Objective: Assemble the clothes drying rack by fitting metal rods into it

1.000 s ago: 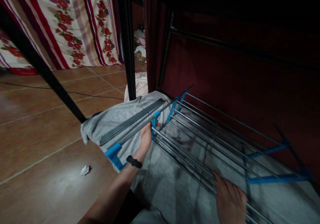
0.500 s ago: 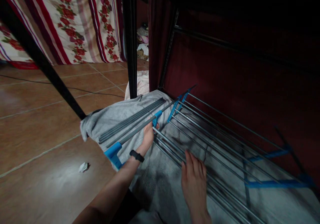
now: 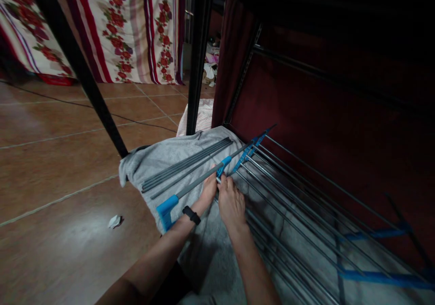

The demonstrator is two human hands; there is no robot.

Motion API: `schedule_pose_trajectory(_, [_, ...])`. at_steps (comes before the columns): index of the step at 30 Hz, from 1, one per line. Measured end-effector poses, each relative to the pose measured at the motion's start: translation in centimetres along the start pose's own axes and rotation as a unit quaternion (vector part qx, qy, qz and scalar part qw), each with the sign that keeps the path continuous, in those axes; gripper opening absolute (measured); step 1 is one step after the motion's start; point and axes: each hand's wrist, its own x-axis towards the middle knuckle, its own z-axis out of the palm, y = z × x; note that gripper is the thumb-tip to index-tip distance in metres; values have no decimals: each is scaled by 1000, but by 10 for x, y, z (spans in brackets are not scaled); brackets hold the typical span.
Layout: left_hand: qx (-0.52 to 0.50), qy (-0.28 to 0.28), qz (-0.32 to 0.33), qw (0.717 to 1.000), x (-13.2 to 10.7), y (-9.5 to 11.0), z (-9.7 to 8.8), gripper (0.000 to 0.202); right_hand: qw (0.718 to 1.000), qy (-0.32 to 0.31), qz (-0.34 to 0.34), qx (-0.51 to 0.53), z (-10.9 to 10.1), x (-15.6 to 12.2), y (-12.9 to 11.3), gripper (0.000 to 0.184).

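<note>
A partly assembled drying rack with metal rods [image 3: 292, 199] and blue plastic brackets lies on a grey blanket [image 3: 142, 160]. My left hand [image 3: 209, 188], with a black band at the wrist, is closed around a small blue bracket [image 3: 224, 162] on the rack's grey side tube [image 3: 197, 181]. Beside it, my right hand [image 3: 232, 201] has its fingers closed on the end of a metal rod at that bracket. The exact meeting point is partly hidden by my fingers. A blue corner piece [image 3: 166, 207] caps the tube's near end. Several loose grey tubes [image 3: 185, 165] lie left of the rack.
Black metal posts [image 3: 198, 60] of a frame stand ahead and to the left. Dark red cloth [image 3: 306, 110] hangs behind the rack. On the tiled floor [image 3: 68, 182] are a crumpled white scrap [image 3: 115, 221] and a black cable [image 3: 136, 121]. A floral curtain [image 3: 136, 28] hangs beyond.
My right hand has moved forward and left from over the rods to the bracket beside my left hand. My left hand keeps its hold. The view has shifted slightly.
</note>
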Motion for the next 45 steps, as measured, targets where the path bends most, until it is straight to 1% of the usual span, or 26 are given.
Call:
schedule_pose_trajectory(4, [16,10,-45,999,-2,5,2,38,999,-28,-7,-20,0,1,0,55])
schedule_pose_trajectory(6, [5,9,-67,998,-4,7,4,41,999,-39,-5,-20,-2,1,3,56])
schedule_pose_trajectory(8, [-12,8,-73,997,-6,9,6,43,999,-49,-4,-20,-4,2,6,57])
schedule_pose_trajectory(13, [-13,13,-69,997,-7,9,10,46,998,-64,2,-5,-5,4,11,57])
schedule_pose_trajectory(17, [7,13,-70,997,-6,10,7,47,998,-62,1,4,-1,5,12,57])
schedule_pose_trajectory(21, [-5,-20,-44,999,-6,6,1,43,998,-65,-4,11,5,5,12,56])
schedule_pose_trajectory(23, [-17,-35,-49,998,-6,2,0,43,998,-65,-7,14,7,4,12,55])
schedule_pose_trajectory(25, [-13,-28,-56,998,-5,-2,-1,42,998,-61,-4,17,9,4,13,54])
schedule_pose_trajectory(27, [-1,-11,-50,999,-5,-5,-1,39,998,-51,2,24,10,5,14,51])
schedule_pose_trajectory(29, [4,-9,-43,999,-5,-6,-1,38,998,-45,3,31,10,6,16,50])
schedule_pose_trajectory(33, [0,-15,-42,999,-8,-1,0,40,999,-41,-1,31,13,7,17,49])
schedule_pose_trajectory(37, [3,2,-51,999,-11,7,2,41,999,-46,-9,20,15,7,17,50])
schedule_pose_trajectory(41, [14,3,-63,998,-12,12,2,37,998,-52,-13,17,13,7,16,50])
schedule_pose_trajectory(45, [11,-3,-58,998,-12,14,2,37,998,-61,-8,28,9,8,16,49])
